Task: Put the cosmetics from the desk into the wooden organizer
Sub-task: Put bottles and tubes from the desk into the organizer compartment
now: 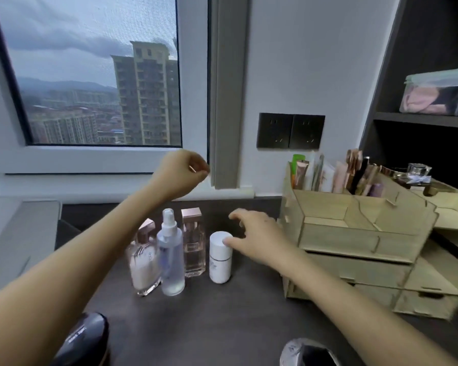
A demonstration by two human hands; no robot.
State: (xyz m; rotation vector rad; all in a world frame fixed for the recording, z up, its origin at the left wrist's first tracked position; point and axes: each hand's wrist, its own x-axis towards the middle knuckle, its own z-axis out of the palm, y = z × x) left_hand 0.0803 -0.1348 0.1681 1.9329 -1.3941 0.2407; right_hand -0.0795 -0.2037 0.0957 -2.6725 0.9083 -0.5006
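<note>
step: take white bottle [220,260] | r hand [259,233] fingers spread, thumb at cap [218,237], no grip yet | l hand [181,173] curled, raised, holds nothing I see | bottle upright on desk [222,318], near, left of organizer [354,233] | I'd wrap the body (not cap), lift straight

A white-framed window [90,75] shows grey sky and tower blocks. Right of it sit dark wall sockets [290,131] and dark shelving [421,120].
</note>
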